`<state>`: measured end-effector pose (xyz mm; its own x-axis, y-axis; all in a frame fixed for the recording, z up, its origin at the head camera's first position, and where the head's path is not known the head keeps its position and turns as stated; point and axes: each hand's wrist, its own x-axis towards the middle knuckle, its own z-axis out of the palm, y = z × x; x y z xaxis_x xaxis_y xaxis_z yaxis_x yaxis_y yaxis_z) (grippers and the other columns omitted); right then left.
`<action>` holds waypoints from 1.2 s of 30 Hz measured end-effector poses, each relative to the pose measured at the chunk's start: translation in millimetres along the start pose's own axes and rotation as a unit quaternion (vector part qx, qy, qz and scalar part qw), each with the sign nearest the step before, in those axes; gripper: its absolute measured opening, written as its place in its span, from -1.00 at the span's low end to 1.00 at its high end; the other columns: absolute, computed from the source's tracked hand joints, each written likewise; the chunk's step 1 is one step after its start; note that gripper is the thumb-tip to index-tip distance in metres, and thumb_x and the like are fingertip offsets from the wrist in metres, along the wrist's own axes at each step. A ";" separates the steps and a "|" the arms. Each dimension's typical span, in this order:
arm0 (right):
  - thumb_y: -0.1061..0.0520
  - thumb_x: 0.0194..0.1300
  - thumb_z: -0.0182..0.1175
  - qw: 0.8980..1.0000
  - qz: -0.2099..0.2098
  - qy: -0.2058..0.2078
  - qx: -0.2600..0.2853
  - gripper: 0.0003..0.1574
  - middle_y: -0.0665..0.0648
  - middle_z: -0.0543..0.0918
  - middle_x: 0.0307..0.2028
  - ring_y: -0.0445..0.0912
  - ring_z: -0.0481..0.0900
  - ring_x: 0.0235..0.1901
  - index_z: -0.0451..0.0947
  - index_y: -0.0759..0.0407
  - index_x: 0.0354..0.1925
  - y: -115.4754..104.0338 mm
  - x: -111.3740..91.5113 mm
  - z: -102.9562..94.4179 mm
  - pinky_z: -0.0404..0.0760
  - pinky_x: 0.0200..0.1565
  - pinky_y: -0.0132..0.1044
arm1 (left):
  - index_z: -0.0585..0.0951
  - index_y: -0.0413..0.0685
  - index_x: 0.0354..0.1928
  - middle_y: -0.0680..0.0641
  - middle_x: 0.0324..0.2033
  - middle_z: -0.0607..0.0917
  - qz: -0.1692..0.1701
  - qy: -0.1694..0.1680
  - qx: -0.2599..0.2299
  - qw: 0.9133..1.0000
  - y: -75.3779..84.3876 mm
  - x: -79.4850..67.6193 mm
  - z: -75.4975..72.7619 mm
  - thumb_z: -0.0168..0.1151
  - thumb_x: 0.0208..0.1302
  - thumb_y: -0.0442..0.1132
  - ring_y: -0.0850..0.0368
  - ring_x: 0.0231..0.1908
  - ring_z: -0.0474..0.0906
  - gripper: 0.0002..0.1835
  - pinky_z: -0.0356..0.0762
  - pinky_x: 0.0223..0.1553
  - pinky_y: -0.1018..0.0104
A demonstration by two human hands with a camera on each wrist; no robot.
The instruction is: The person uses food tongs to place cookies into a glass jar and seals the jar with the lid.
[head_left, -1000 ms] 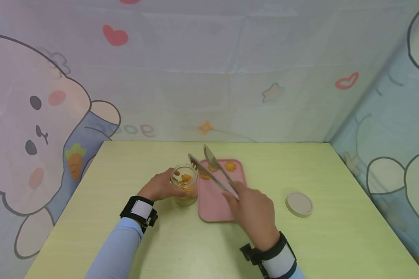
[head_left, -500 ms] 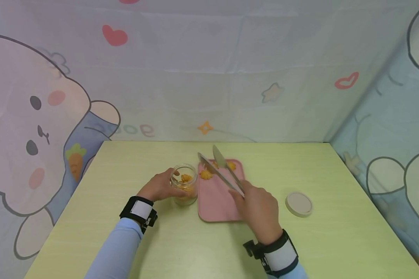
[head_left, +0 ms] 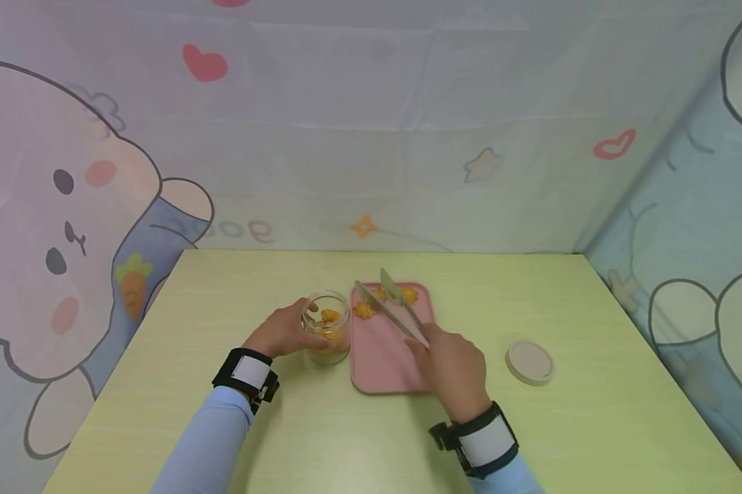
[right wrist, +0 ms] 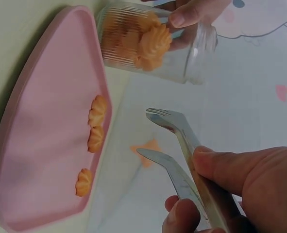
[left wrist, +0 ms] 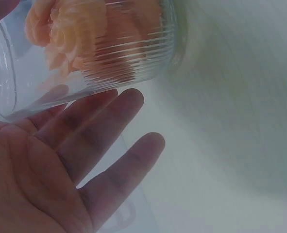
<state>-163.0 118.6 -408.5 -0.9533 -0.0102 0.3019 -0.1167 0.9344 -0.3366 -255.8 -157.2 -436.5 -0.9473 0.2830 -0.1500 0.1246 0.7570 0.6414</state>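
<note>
My left hand point(head_left: 289, 328) holds a ribbed glass jar point(head_left: 340, 344) upright at the tray's left side, thumb on the near side and fingers round the back. Several golden piped cookies point(left wrist: 80, 34) lie inside the jar. My right hand point(head_left: 454, 367) grips metal tongs point(head_left: 396, 317), thumb along one arm. In the right wrist view the tong tips stand apart with nothing between them; one tip is pronged. They hang over the far end of a pink tray point(head_left: 386, 363), where three cookies lie: a left one point(head_left: 363, 311), a middle one point(right wrist: 95, 139) and a right one point(head_left: 410, 296).
A round pale lid point(head_left: 529, 361) lies on the light wooden table point(head_left: 593, 425), right of the tray. Behind the table's far edge hangs a printed cloth backdrop point(head_left: 371, 137), which also covers both sides.
The tongs have moved right, from beside the jar's mouth to above the cookies on the tray, then slightly nearer me. My left hand and the jar have stayed in place.
</note>
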 end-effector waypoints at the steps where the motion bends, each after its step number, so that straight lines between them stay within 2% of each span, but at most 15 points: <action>1: -0.08 0.26 0.33 1.000 0.002 -0.003 -0.002 -0.61 0.08 0.49 -0.68 -0.05 0.42 -0.74 0.62 0.20 -0.15 0.5 1.0 1.7 0.29 -0.75 -0.21 | 0.39 -0.09 0.28 -0.12 0.03 0.61 0.000 0.000 0.000 1.000 0.0 0.1 0.0 0.51 -0.09 0.17 -0.04 0.01 0.51 -0.09 0.45 0.05 -0.02; 11: -0.10 0.27 0.31 1.000 0.005 -0.021 -0.015 -0.57 0.09 0.55 -0.65 -0.06 0.46 -0.72 0.65 0.23 -0.12 4.0 11.0 16.7 0.34 -0.73 -0.22 | 0.40 -0.09 0.25 -0.13 0.00 0.61 -0.001 -0.001 0.003 1.000 -0.2 1.1 -0.1 0.52 -0.08 0.15 -0.03 -0.02 0.52 -0.13 0.46 0.02 -0.01; 25: -0.11 0.26 0.32 0.998 -0.001 -0.048 -0.030 -0.62 0.02 0.45 -0.71 -0.10 0.40 -0.74 0.61 0.20 -0.36 -2.5 23.6 25.1 0.34 -0.74 -0.24 | 0.38 -0.11 0.27 -0.15 0.02 0.61 -0.002 -0.001 0.005 1.000 -0.7 -0.1 -0.8 0.51 -0.08 0.15 -0.05 -0.01 0.52 -0.10 0.46 0.04 -0.03; 36: -0.13 0.26 0.32 0.996 0.006 -0.073 -0.048 -0.61 0.02 0.44 -0.70 -0.10 0.40 -0.73 0.61 0.19 -0.37 -5.7 29.5 33.2 0.35 -0.72 -0.25 | 0.39 -0.10 0.26 -0.14 0.02 0.60 -0.002 0.000 0.002 1.000 -0.2 -1.7 -0.7 0.51 -0.08 0.16 -0.04 0.00 0.52 -0.10 0.46 0.03 -0.02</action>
<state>-199.7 101.1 -427.3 -0.9854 -0.0442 0.1642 -0.0850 0.9644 -0.2503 -254.4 -158.2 -435.9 -0.9478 0.2804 -0.1519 0.1227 0.7603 0.6379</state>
